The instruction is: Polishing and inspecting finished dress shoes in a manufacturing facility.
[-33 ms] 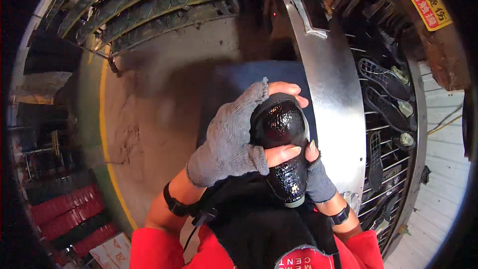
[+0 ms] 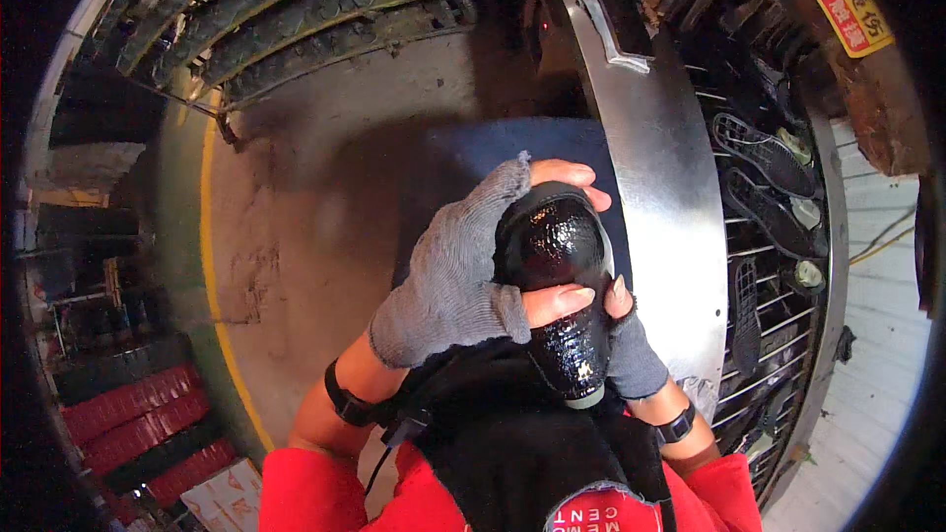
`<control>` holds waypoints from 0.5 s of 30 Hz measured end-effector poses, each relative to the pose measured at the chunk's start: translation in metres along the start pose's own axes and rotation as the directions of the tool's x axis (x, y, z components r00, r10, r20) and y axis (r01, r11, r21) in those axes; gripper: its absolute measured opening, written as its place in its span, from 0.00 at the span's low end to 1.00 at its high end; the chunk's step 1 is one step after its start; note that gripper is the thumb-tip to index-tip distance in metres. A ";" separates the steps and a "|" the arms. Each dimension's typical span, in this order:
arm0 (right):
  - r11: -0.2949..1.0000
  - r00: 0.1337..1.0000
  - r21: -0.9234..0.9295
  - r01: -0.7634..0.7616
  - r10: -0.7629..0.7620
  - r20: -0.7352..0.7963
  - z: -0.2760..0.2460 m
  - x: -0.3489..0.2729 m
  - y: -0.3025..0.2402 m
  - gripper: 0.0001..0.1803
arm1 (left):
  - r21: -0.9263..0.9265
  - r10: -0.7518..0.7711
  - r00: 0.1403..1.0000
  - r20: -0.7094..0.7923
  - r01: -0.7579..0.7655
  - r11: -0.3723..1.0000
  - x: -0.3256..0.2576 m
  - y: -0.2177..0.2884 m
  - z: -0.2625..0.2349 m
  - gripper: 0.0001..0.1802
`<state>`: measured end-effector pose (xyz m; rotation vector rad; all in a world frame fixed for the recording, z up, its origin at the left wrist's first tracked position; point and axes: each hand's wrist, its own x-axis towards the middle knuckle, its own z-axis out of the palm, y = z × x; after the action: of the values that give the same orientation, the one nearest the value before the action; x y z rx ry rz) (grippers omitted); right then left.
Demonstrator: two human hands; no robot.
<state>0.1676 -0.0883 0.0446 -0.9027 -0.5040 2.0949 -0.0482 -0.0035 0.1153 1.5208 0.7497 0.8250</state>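
Observation:
A black shoe on its last (image 2: 558,248) lies in front of my chest, its glossy, wet-looking bottom facing up and a pale greenish tip at the near end. My left hand (image 2: 453,266), in a grey fingerless glove, grips it from the left. The thumb crosses the narrow middle, while the other fingers wrap around the far end. At the lower right, my right hand (image 2: 636,350), gloved alike, holds the shoe's side with fingertips showing beside it; most of its fingers are hidden underneath. A black apron (image 2: 532,463) is just below.
A shiny metal ledge (image 2: 670,207) runs along my right side, carrying a dark flat item (image 2: 627,25) on white cloth. Beyond it, several black shoe soles (image 2: 764,153) rest on a rack of metal bars (image 2: 774,389). Shelves of shoes (image 2: 335,25) stand far left; red stacked pieces (image 2: 138,414) are lower left.

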 end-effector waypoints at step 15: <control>0.957 0.975 -0.261 0.128 -0.073 0.208 -0.037 -0.023 -0.013 0.41 | -0.445 0.167 0.912 -0.376 -0.335 0.831 -0.033 -0.005 0.002 0.59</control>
<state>0.2119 -0.0960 0.0375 -0.8065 -0.9432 2.0618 -0.0646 -0.0316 0.1070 1.0299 0.5060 1.3812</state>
